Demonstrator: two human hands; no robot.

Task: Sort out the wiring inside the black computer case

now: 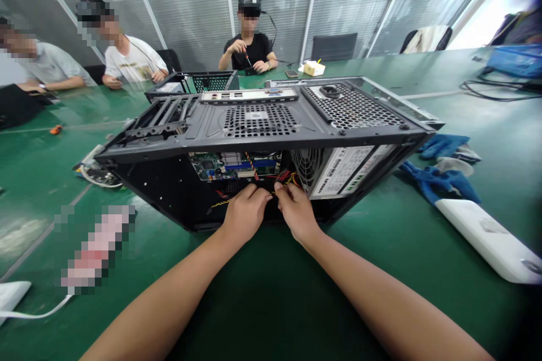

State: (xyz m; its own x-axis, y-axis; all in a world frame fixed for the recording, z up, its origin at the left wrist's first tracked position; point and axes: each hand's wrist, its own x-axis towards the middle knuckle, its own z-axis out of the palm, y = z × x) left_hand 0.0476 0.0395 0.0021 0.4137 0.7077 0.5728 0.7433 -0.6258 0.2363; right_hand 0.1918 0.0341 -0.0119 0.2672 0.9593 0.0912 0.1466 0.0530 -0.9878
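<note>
A black computer case (203,130) lies before me with its open side facing me. Inside, a green motherboard (207,168) shows at the back, and a power supply (345,169) with a fan grille sits at the right. My left hand (247,211) reaches into the opening, fingers pinched on a thin yellow-and-black cable (220,203) that trails off to the left. Close beside it, my right hand (297,211) is closed at the fingertips near red and yellow power wires (292,179). Whatever sits between the right fingertips is too small to make out.
Blue gloves (444,177) and a long white device (486,237) lie to the right. On the left are a blurred-out phone-like object (99,248), a board with cables (97,169) and an orange item (55,130). Across the green table, several people sit near another case (212,82).
</note>
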